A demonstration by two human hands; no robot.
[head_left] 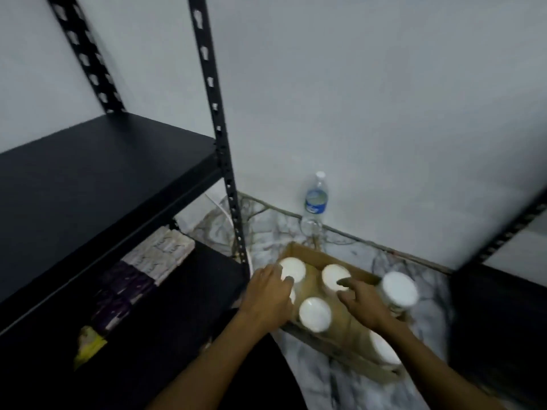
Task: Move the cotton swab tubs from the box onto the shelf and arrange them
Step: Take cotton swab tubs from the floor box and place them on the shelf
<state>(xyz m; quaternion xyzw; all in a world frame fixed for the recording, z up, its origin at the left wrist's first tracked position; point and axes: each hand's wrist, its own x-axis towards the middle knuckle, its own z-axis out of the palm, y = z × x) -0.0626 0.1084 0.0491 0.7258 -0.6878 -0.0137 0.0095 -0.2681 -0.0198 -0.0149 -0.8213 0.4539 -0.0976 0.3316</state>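
Note:
A cardboard box (305, 250) sits on the marble floor and holds several cotton swab tubs with white lids. My left hand (269, 294) reaches over the far-left tub (294, 267), fingers spread on its lid edge. Above the box my right hand (365, 303) has its fingers apart, the fingertips over the far-middle tub (333, 275). Another tub (314, 314) stands between my hands, one tub (398, 288) at the box's right end, and one tub (383, 349) under my right forearm. The black shelf (97, 179) at left is bare on top.
A black slotted upright (220, 137) of the shelf unit stands just left of the box. The lower shelf holds white, purple and yellow packs (139, 276). A water bottle (316, 199) stands by the wall behind the box. A second black rack (503, 306) is at right.

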